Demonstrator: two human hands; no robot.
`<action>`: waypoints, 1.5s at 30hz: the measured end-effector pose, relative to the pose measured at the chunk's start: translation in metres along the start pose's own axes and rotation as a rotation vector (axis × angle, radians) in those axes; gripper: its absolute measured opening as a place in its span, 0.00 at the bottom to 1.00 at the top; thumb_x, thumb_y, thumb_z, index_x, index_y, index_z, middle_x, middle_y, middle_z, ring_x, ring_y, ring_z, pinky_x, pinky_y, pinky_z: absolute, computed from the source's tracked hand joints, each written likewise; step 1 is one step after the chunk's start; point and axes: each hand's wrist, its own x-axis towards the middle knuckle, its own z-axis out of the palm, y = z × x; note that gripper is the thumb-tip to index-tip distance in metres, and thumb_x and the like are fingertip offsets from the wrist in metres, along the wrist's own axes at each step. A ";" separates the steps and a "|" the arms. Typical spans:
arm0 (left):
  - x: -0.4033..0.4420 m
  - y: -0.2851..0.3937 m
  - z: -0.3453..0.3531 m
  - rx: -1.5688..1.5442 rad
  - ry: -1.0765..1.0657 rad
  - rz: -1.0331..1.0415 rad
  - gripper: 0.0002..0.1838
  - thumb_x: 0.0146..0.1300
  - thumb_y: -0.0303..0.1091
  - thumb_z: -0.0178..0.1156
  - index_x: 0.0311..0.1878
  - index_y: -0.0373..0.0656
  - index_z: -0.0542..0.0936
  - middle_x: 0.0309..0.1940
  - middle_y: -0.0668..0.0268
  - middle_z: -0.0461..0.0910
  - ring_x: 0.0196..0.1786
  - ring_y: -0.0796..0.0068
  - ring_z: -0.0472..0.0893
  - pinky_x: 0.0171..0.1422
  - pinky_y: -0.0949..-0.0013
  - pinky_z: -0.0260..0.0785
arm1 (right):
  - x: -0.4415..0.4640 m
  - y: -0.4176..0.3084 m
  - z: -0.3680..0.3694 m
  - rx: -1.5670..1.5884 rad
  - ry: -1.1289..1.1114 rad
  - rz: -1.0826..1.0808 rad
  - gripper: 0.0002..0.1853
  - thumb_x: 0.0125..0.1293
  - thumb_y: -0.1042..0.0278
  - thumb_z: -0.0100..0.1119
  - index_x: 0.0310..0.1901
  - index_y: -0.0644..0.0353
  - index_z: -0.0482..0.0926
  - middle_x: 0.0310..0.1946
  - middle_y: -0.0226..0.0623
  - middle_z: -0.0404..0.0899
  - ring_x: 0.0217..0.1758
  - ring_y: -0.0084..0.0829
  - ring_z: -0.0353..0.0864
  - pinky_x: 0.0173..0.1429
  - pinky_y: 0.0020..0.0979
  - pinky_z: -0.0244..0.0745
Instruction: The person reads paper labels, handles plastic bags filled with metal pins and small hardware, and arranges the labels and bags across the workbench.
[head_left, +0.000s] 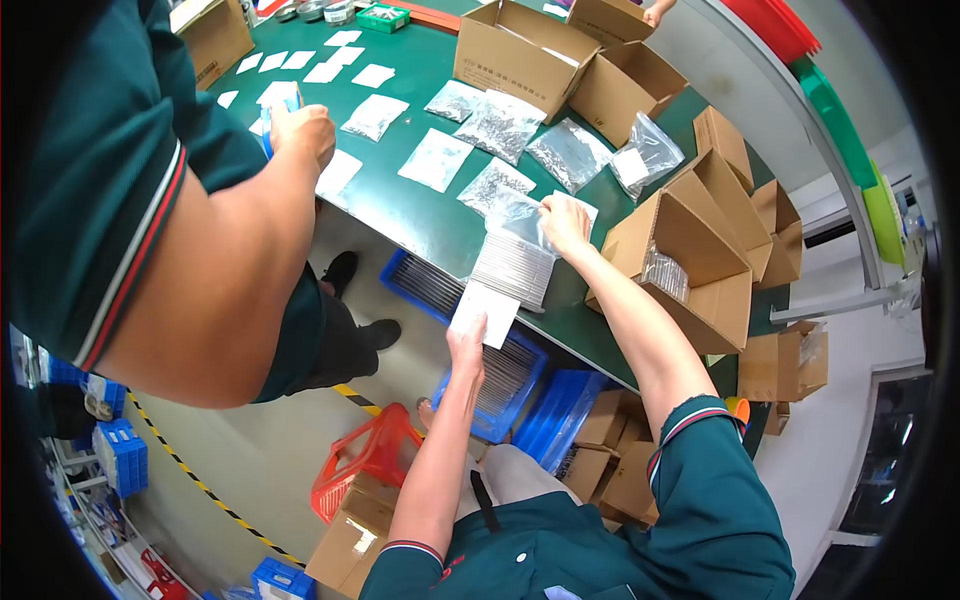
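My left hand (467, 342) is closed on a white paper card (492, 312) at the table's front edge. The card overlaps the lower end of a clear plastic bag (512, 262) holding a row of thin grey rods. With its fingers pinched, my right hand (566, 223) grips the upper, open-looking end of that bag. Just behind it lies a clear bag of small metal parts (495, 186). More such bags, including one bag of hardware (500, 125), lie farther back. A white slip partly shows beside my right hand.
A co-worker's hand (300, 135) holds something blue at the left, near several white cards. Open cardboard boxes (525, 55) line the back; another box (680, 275) with bagged rods stands right. Below are blue crates (490, 385) and a red plastic stool (370, 455).
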 end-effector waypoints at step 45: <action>0.081 0.049 0.046 1.594 -0.463 0.245 0.22 0.43 0.39 0.65 0.39 0.33 0.76 0.34 0.48 0.76 0.41 0.53 0.76 0.48 0.60 0.66 | -0.012 0.040 0.033 0.392 0.363 -0.003 0.05 0.52 0.69 0.53 0.26 0.55 0.79 0.24 0.28 0.77 0.35 0.31 0.72 0.41 0.32 0.59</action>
